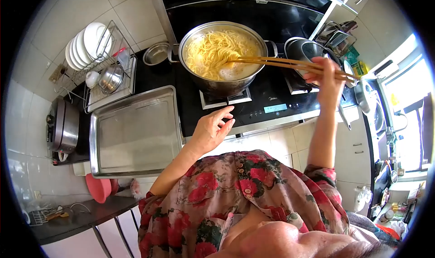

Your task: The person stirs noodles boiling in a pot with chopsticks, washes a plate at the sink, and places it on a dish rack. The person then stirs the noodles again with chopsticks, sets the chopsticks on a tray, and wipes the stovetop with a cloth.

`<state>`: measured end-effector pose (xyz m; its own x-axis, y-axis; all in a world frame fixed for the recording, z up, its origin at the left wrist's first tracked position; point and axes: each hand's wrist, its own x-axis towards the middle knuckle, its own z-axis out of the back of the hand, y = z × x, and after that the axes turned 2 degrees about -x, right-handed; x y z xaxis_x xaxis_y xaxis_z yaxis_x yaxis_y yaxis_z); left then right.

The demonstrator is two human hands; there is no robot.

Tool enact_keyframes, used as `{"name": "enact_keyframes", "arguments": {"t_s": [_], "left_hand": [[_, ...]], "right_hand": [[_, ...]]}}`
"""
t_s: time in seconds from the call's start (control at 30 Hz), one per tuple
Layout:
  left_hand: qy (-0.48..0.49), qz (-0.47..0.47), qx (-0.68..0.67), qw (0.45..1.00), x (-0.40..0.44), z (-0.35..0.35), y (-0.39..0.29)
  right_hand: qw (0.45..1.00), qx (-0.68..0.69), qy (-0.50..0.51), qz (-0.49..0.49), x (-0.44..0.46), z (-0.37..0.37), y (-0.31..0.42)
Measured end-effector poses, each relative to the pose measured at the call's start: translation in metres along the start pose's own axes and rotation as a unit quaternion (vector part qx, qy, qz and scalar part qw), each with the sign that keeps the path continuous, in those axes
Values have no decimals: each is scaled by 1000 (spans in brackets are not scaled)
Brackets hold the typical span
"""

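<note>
My right hand (327, 79) is closed around a pair of long wooden chopsticks (281, 63). Their far ends reach into yellow noodles (213, 50), which lie in cloudy, foamy liquid inside a large two-handled metal pot (222, 87). A clump of noodles is gathered at the chopstick tips. The pot stands on the left burner of a black stove (258, 115). My left hand (214, 127) hovers in front of the stove's edge, below the pot, with bent fingers apart and nothing in them.
A large metal tray (136, 126) lies left of the stove. Behind it stand a dish rack (131, 77) with white plates (97, 38) and a small metal bowl (156, 53). A lidded pan (301, 50) occupies the right burner. A rice cooker (68, 124) sits far left.
</note>
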<state>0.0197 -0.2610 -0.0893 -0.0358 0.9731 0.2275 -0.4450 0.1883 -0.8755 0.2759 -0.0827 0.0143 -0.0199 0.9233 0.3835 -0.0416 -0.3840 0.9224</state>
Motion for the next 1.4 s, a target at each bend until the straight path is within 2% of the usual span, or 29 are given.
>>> {"name": "enact_keyframes", "arguments": {"t_s": [0.07, 0.13, 0.33, 0.4, 0.5, 0.67, 0.87, 1.07, 1.4], "left_hand": [[-1, -7, 4, 1000, -1, 1, -1], [-3, -8, 0, 1000, -2, 4, 1], [-19, -17, -13, 1000, -6, 12, 8], [-18, -27, -10, 999, -5, 14, 10], [-16, -19, -24, 999, -5, 18, 10], [-30, -3, -24, 999, -8, 26, 13], [-44, 7, -16, 999, -14, 29, 23], [-21, 3, -2, 1000, -8, 25, 17], [5, 9, 10, 1000, -7, 12, 7]], "right_hand": [[997, -55, 4, 47, 11, 18, 31], [997, -60, 31, 49, 17, 21, 60], [982, -150, 79, 81, 54, -12, 72], [973, -166, 148, 65, 79, -31, 53], [971, -166, 172, -25, 116, -57, 15], [982, -71, 94, -149, 148, -64, -63], [983, 78, -1, -167, 86, -57, -118], [959, 200, -60, -191, 25, -82, -117], [937, 288, -53, -189, 0, -58, -120]]}}
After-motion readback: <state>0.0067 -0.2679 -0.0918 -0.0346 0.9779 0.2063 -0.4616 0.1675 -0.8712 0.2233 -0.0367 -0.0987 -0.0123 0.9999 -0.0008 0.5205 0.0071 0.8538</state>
